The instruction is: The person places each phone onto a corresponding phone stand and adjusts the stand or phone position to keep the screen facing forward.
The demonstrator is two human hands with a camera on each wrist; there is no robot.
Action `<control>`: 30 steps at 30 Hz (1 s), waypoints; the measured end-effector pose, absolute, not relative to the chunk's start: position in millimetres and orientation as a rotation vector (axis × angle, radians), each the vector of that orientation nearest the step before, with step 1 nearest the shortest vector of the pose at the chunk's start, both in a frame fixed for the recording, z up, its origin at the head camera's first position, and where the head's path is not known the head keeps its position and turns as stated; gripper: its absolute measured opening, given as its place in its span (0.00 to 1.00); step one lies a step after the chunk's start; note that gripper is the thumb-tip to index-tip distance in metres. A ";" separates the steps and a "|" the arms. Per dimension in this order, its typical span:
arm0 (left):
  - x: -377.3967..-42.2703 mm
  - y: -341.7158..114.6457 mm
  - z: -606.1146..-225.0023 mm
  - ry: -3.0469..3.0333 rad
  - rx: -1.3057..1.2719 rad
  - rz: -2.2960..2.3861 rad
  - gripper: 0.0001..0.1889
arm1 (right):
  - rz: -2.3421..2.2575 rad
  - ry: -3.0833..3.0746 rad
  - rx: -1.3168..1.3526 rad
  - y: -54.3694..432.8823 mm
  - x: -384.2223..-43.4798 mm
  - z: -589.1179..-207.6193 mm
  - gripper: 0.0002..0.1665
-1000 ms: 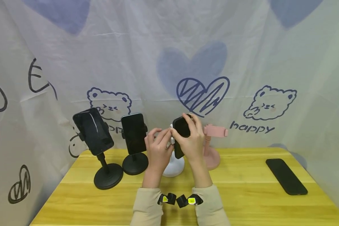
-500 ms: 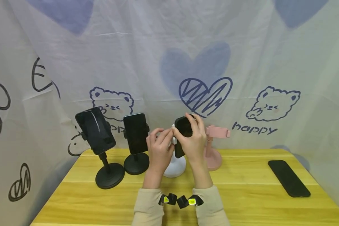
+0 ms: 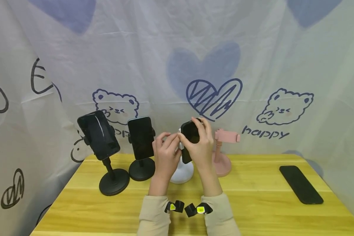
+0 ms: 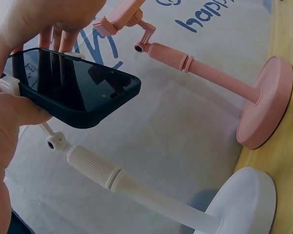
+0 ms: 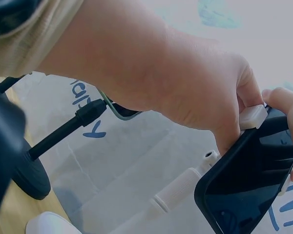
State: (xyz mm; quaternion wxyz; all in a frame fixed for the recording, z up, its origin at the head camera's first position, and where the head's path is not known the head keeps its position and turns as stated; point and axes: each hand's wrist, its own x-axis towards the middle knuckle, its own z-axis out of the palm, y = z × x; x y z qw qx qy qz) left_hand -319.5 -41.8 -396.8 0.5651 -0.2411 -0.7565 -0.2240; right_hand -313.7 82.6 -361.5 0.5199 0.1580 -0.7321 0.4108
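Pinching white clamp (image 5: 252,117), left fingers (image 3: 171,143); right fingers (image 3: 199,127) spread across black phone (image 5: 246,178), gripping edges.

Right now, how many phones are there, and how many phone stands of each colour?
Phones: 4
Black stands: 2
White stand: 1
Pink stand: 1
Total: 8

Fingers (image 4: 68,41) hold a dark phone (image 4: 83,90) at the head of a white stand (image 4: 94,166), near a pink stand (image 4: 224,81).
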 end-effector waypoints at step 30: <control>-317.8 -55.5 -390.6 -1.808 -0.520 -0.522 0.13 | 1.045 -1.895 0.321 72.9 -304.2 -360.0 0.40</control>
